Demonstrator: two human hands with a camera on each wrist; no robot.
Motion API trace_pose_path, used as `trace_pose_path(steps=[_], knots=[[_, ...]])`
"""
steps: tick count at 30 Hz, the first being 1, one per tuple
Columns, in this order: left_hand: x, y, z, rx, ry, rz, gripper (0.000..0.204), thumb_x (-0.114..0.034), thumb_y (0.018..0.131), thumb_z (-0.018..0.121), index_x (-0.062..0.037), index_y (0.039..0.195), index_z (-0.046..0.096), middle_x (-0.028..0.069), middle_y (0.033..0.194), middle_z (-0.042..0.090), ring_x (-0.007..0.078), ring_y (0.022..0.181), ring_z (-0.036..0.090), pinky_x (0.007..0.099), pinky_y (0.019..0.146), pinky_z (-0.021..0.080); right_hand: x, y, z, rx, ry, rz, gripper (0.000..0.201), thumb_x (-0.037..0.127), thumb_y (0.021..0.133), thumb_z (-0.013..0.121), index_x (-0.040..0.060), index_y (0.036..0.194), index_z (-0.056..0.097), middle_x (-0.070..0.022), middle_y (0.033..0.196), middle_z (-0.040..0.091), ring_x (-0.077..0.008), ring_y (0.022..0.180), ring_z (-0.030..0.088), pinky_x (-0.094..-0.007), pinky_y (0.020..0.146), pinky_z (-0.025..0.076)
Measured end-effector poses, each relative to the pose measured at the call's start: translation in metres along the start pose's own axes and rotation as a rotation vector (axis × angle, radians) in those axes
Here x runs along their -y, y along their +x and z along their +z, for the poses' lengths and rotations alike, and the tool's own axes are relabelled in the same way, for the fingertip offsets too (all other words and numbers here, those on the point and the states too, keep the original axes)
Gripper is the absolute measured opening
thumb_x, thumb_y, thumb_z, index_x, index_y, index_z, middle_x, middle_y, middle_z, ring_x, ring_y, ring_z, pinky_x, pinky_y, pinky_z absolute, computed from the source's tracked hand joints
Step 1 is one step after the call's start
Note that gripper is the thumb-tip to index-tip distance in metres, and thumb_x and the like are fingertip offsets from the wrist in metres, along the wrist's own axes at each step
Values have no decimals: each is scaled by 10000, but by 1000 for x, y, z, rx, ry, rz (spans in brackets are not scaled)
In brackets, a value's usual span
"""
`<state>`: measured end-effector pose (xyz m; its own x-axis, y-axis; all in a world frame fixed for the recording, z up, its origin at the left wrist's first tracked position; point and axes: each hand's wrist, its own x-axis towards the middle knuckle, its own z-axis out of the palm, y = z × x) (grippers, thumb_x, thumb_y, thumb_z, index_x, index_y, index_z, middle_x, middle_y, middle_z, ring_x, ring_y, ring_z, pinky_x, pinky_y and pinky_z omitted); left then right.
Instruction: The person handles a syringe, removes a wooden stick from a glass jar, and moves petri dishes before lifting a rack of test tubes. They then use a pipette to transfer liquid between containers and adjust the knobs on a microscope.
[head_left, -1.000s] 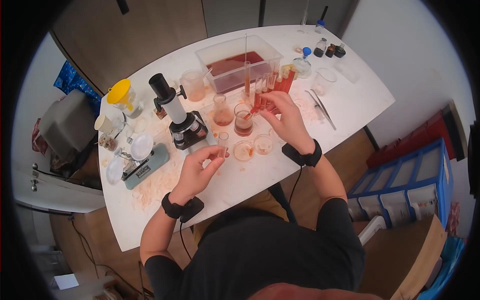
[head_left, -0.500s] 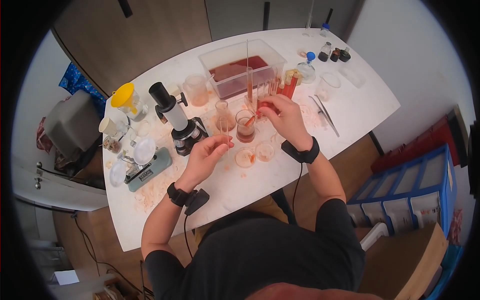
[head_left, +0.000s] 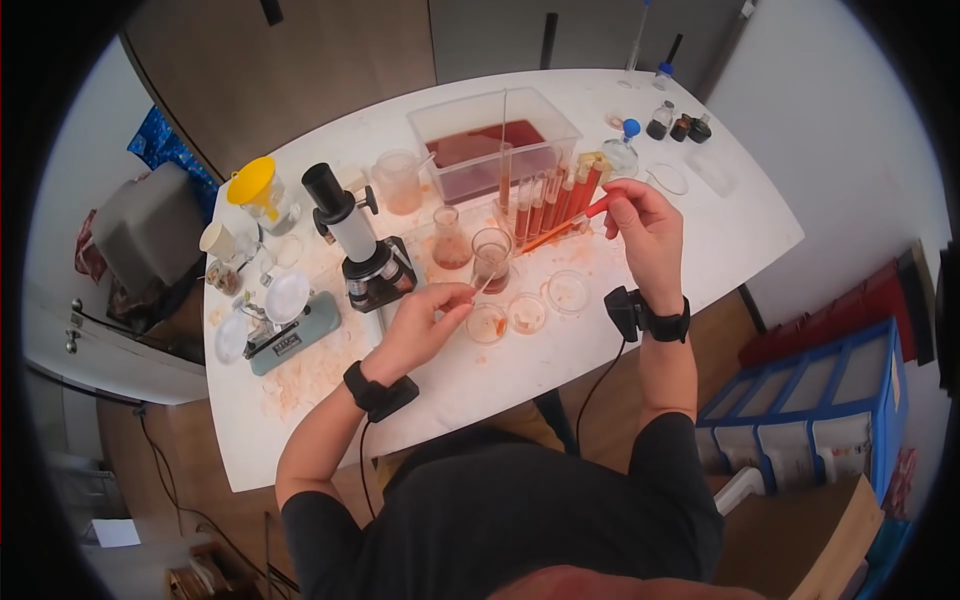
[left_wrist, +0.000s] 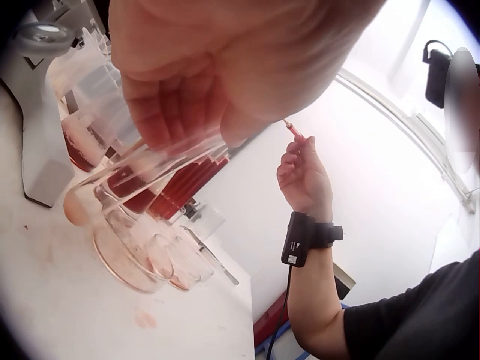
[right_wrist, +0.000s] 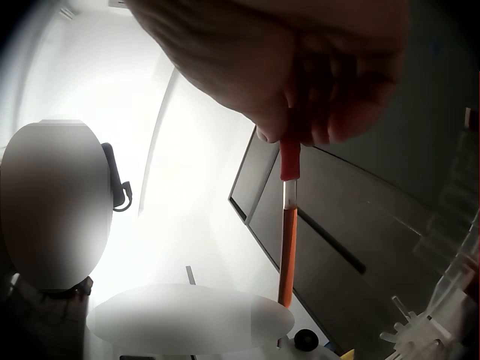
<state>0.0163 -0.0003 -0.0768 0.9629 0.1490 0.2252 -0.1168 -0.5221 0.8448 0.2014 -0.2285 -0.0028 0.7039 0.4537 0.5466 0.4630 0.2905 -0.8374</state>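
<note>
My left hand (head_left: pixel 425 325) pinches a clear glass test tube (left_wrist: pixel 124 176), tilted with its rounded end low in the left wrist view. In my right hand (head_left: pixel 650 235), thumb and fingers hold a dropper by its red rubber bulb (right_wrist: pixel 289 159). Its glass tube (right_wrist: pixel 288 251) is largely filled with orange-red liquid, and in the head view it slants down to the left, in front of the test tubes of red liquid (head_left: pixel 536 214). A beaker of reddish-brown liquid (head_left: pixel 491 250) stands between the hands, just beyond the left fingertips. Closest to me lie three petri dishes (head_left: pixel 487 338).
A conical flask (head_left: pixel 450 250) and a microscope (head_left: pixel 350 225) stand left of the beaker, with a balance scale (head_left: pixel 310 335) further left. Behind is a plastic tub (head_left: pixel 425 125) of dark red liquid. Dark bottles (head_left: pixel 700 128) stand at the far right.
The right hand has moved right, lifting the dropper out of the beaker, so its filled tube now shows. The left hand's test tube has gone from upright to tilted.
</note>
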Motion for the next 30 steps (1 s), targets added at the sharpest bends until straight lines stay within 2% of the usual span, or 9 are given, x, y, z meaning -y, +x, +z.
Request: trace_pose_path(steps=[7,13,14,18,24,28,30], knots=[[-13,-6,-3,42,90,35,247,-123,890,653,19,1093,655,156,951,685,232,830,656,328,741,511,7,-7,6,69,-54,-16,184,86,920,633,-13,1075,640,-51,891,672,-81,761,604,-213,639,478],[-20,-6,-2,85,64,53,239,-125,895,651,27,1080,657,161,987,685,229,842,655,328,754,510,10,-12,26,212,-261,-190,119,26,891,623,-13,1002,642,-45,895,612,-111,720,594,-226,625,463],[-20,-6,-2,92,32,34,236,-124,896,650,27,1078,657,161,989,685,227,842,655,325,757,509,14,-13,34,200,-269,-218,76,11,873,629,-10,943,646,-54,870,616,-112,707,584,-231,613,457],[-16,-8,-3,98,-40,20,228,-115,900,645,31,1075,653,152,980,683,211,837,652,309,766,507,16,-13,47,194,-327,-237,77,49,824,692,9,878,655,-81,770,626,-203,671,585,-291,604,456],[-20,-10,-9,143,-84,-31,231,-95,906,632,29,1101,642,125,967,690,179,834,642,299,768,505,19,-11,56,205,-357,-328,77,38,814,693,15,877,655,-84,769,626,-214,678,591,-300,609,460],[-22,-10,-10,170,-97,-61,239,-92,914,622,27,1121,640,121,985,694,173,861,645,297,787,505,22,-12,52,181,-306,-311,93,35,834,684,10,922,663,-69,777,639,-173,685,599,-266,619,474],[-20,-9,-10,174,-93,-29,221,-78,935,588,21,1128,635,81,1004,672,122,842,618,258,664,517,19,-15,45,130,-214,-247,111,35,856,675,9,963,666,-54,780,648,-138,693,600,-242,626,479]])
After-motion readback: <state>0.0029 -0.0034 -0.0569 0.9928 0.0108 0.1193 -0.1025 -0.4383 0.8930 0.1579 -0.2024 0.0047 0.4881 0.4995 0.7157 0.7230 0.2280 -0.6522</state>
